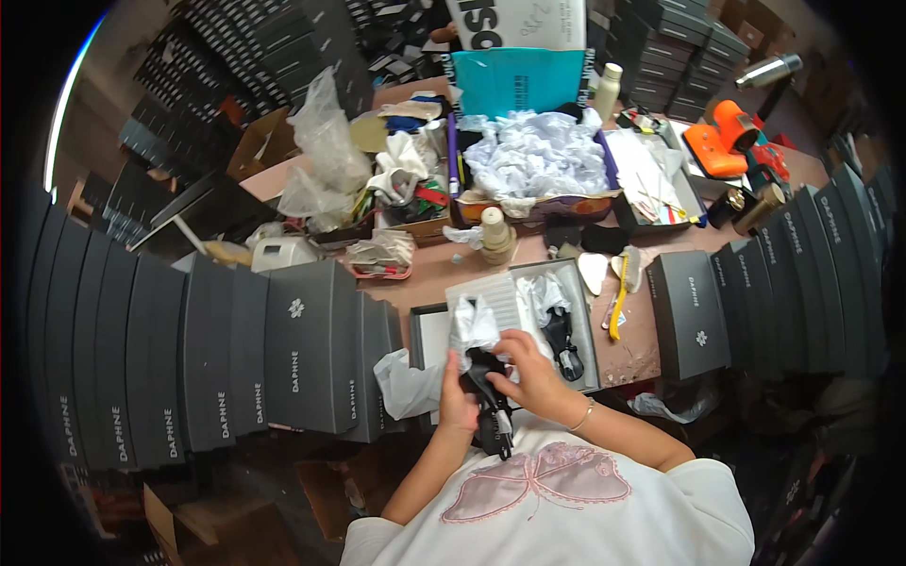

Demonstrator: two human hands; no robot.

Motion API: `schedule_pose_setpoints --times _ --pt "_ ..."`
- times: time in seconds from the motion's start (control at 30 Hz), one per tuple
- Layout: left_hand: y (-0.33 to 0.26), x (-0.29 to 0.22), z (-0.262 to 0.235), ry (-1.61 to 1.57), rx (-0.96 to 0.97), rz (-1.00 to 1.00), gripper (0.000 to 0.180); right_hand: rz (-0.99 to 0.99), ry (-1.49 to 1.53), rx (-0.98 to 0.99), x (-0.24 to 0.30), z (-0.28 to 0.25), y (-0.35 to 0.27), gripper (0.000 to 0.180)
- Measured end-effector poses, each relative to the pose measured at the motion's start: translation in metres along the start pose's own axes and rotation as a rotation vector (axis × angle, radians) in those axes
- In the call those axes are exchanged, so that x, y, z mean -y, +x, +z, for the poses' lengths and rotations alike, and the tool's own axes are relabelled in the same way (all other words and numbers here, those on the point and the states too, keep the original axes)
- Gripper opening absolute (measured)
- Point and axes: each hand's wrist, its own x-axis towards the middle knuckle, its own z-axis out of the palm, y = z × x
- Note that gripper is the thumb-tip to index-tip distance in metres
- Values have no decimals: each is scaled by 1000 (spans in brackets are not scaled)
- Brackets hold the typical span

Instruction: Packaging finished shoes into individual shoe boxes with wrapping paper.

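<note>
On my left, grey shoe boxes (307,344) stand side by side in a long row. Behind them is a clear plastic bag (326,151), all puffed up. Thin white paper (408,385) lies in a crumpled heap just left of my hands.

My left hand (459,404) is curled around the left side of a black shoe (491,401) with straps, thumb up along its edge. The shoe is in front of my tummy, over the near edge of an open grey shoe box (582,321). A wad of white paper (472,324) sticks out of its far end. A white ridged sheet (505,297) is in the box, just past the wad.

Farther back stand a little bottle (497,236) and a big box full of crumpled white paper (538,156).

My right hand (538,382) has its thumb and fingers bent in, almost together, and they pinch the shoe from the right. A thin bracelet (587,415) is on that wrist. The other black shoe (563,344) lies in the right part of the open box, with paper by it.

Next come a yellow tool (619,302), an orange tape holder (719,151) and more grey boxes (694,311).
</note>
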Motion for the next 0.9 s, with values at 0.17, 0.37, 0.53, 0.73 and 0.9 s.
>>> schedule_pose_setpoints --times 0.17,0.37,0.53,0.73,0.9 --pt "-4 -2 5 52 -72 25 57 -279 -625 24 6 11 10 38" --pt "5 11 -12 103 -139 157 52 -158 -797 343 -12 35 22 26" --pt "5 17 -7 184 -245 242 53 -338 -754 368 -29 36 39 15" --pt "7 -14 -21 49 -318 152 53 116 32 135 -64 -18 11 16" --pt "-8 -24 -38 49 -326 149 57 202 -584 18 -184 -58 25 18"
